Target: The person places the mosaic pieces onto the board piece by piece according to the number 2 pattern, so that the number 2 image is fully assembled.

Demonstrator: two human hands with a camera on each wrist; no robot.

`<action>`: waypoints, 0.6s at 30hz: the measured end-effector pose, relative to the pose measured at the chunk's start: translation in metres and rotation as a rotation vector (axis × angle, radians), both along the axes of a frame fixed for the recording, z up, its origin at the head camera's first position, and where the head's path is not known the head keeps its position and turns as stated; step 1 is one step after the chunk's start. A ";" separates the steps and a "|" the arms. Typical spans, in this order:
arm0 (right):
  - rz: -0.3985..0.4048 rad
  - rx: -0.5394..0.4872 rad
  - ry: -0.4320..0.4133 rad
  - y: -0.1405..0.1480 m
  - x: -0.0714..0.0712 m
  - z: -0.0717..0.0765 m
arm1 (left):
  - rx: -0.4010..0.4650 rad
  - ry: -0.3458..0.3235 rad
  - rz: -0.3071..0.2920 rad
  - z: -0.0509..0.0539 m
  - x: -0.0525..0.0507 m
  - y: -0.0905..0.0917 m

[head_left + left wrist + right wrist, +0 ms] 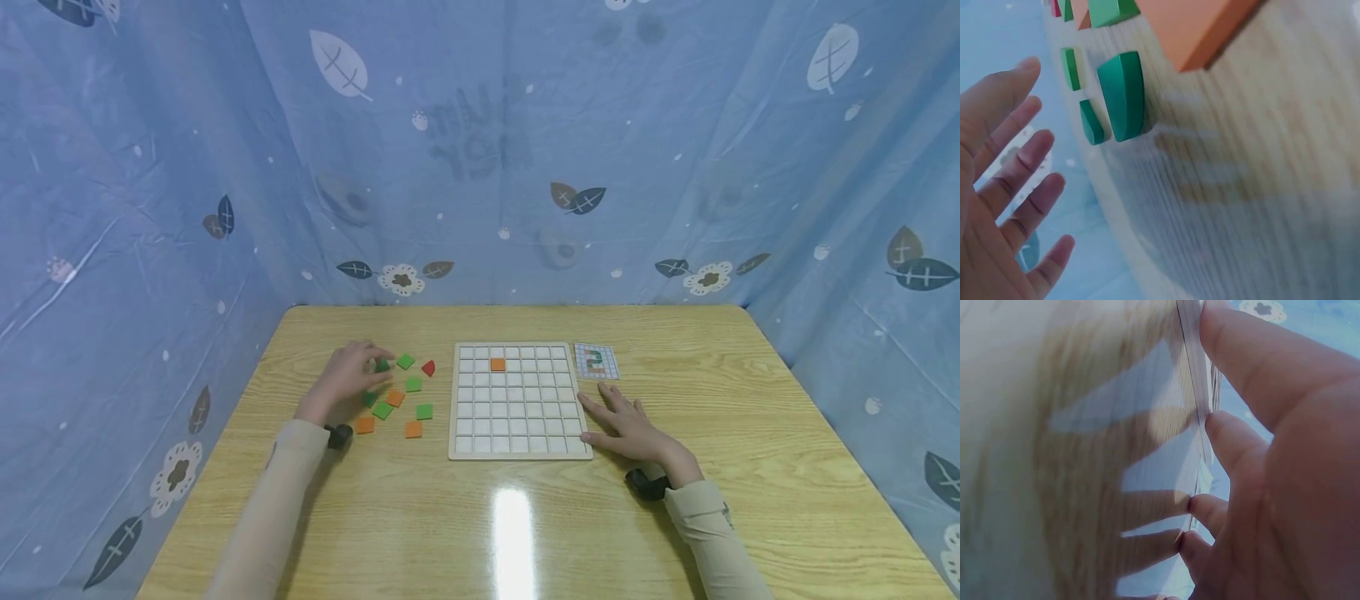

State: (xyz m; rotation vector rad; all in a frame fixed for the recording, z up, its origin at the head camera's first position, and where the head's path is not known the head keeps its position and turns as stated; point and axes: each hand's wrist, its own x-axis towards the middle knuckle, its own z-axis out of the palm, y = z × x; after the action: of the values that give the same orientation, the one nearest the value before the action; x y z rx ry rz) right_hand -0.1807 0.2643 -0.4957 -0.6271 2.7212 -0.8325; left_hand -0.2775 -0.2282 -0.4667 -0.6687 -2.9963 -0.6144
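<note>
The left hand (pixel 351 371) hovers on the tabletop at ten o'clock from the white grid board (pixel 521 456), thumb and fingers spread apart around a dark green piece (pixel 382 365); the left wrist view shows nothing pinched. A second dark green piece (pixel 370 399) lies just by that hand at five o'clock. Loose light green tiles (pixel 414 384) and orange tiles (pixel 413 429) scatter at nine o'clock from the board, with a red quarter-round piece (pixel 428 367) nearer its edge. One orange tile (pixel 497 365) sits on the board at eleven o'clock from the centre, in the second row from the far side.

The right hand (pixel 626 429), fingers splayed, rests at four o'clock; its thumb and index fingertip appear to touch the board's right rim. A pattern card (pixel 597 362) with a green and orange figure lies at two o'clock.

For a clean pick, the thumb and index would best close on opposite edges of one piece, since these are thin and neighbours are easily nudged. Checking the curved side's direction first should spare regripping, and light pressure from the right hand would steady the board.
</note>
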 end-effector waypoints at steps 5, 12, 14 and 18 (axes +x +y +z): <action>0.002 -0.004 0.000 0.000 0.000 -0.001 | -0.032 0.020 -0.017 -0.002 -0.010 0.000; 0.003 -0.007 -0.005 0.000 0.001 0.002 | -0.064 0.013 -0.034 -0.007 -0.023 0.004; 0.003 -0.005 -0.004 0.000 0.001 0.002 | -0.067 0.003 -0.040 -0.008 -0.026 0.005; 0.010 -0.017 0.009 0.000 0.002 0.004 | -0.087 -0.003 -0.052 -0.008 -0.031 0.007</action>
State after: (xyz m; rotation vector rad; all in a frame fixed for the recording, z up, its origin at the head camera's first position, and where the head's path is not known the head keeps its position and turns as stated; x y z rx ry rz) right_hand -0.1785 0.2644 -0.4921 -0.6483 2.7194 -0.8539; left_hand -0.3086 -0.2214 -0.4750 -0.7535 -3.0324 -0.4902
